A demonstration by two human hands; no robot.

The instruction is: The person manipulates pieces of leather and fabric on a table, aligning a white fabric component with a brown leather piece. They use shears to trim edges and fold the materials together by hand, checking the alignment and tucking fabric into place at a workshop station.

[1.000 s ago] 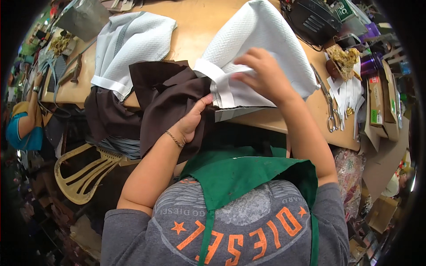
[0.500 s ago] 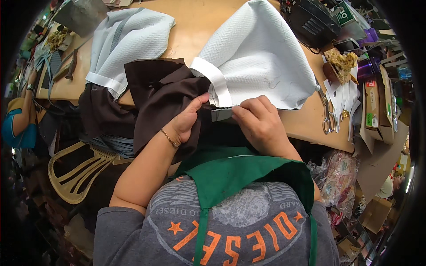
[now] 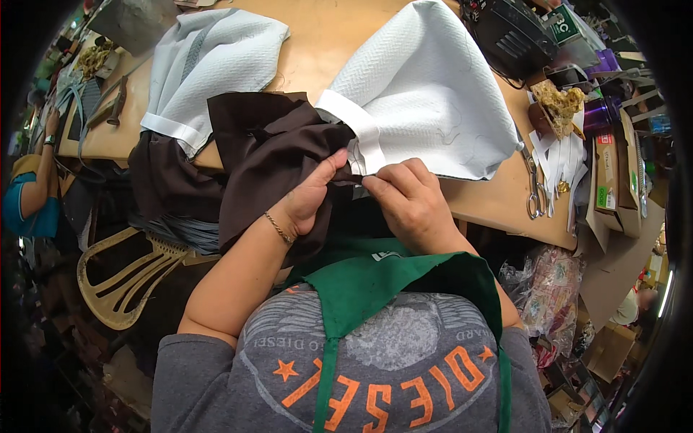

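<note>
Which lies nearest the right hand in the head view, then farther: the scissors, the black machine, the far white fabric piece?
1. Scissors, to the right hand's right on the table.
2. Black machine, at the table's far right.
3. Far white fabric piece, far left.

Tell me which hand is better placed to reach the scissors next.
Right, probably. The scissors lie on the table's right side, the same side as the right hand. The left hand pinches the brown fabric farther away, and would have to cross over.
</note>
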